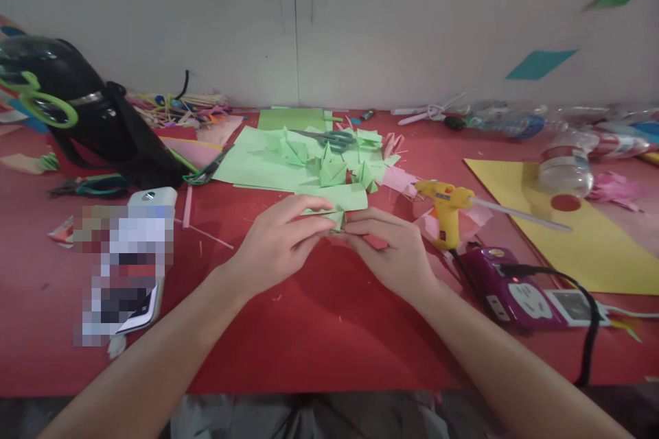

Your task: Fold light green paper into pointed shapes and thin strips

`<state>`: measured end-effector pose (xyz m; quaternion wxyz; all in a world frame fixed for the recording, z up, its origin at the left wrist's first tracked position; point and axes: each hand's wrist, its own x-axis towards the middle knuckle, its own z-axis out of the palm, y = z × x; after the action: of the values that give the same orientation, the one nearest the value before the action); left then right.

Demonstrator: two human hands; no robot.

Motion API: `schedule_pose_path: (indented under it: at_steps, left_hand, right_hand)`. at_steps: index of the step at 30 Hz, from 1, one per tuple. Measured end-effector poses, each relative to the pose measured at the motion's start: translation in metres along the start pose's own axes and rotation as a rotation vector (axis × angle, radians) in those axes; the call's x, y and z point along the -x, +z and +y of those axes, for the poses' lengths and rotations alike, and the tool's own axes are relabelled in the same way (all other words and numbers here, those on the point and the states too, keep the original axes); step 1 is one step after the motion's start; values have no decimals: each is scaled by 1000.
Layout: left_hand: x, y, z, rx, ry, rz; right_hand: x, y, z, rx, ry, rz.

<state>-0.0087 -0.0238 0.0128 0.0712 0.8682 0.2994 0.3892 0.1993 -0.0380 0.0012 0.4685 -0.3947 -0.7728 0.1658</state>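
Between the fingertips of both hands is a small folded piece of light green paper (337, 219), held low over the red table. My left hand (285, 236) pinches it from the left, and my right hand (388, 247) pinches it from the right. Just beyond the fingers lies a curled strip of green paper (350, 197). Behind that sit several folded green paper shapes (332, 170) on flat green sheets (241, 161). Dark-handled scissors (332, 140) rest among them.
At right, a yellow glue gun (445, 209) with a clear stick stands near a purple power strip (502, 288), its black cable, yellow card (607, 247) and plastic bottles (563, 168). At left are a phone (149, 202) and a black cylindrical object (93, 96) leaning over the table (303, 336).
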Motion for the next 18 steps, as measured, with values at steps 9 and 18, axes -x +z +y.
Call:
schedule_pose_path:
  at_steps: [9,18]
  left_hand:
    - [-4,-2,4,-69,19,-90]
    - [-2,4,3,-189,55,-17]
  right_hand:
    - [3,1,0,41,-7,16]
    - [1,2,-2,34,-44,-2]
